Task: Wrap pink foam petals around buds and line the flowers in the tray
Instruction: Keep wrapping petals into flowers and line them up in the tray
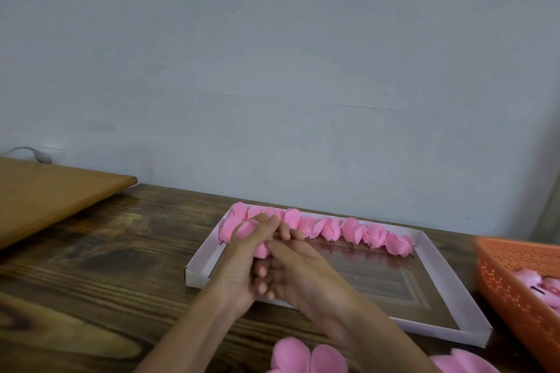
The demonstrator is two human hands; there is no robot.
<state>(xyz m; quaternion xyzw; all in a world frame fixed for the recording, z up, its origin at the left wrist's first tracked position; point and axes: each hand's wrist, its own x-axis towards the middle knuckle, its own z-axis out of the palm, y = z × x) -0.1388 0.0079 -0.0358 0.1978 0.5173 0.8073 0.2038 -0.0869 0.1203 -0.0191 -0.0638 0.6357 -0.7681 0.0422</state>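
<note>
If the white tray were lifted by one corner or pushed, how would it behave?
The tray looks like thin card with low walls: probably light, apt to flex. On the glossy table it would likely slide easily. Flowers line only its far edge, so it may tip that way.

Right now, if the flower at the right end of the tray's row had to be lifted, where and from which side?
Pinch the rightmost flower by its dark stem tip, reaching across the tray from the near side: the stem points that way, a neighbour crowds its left, and the foam head may dent.
</note>
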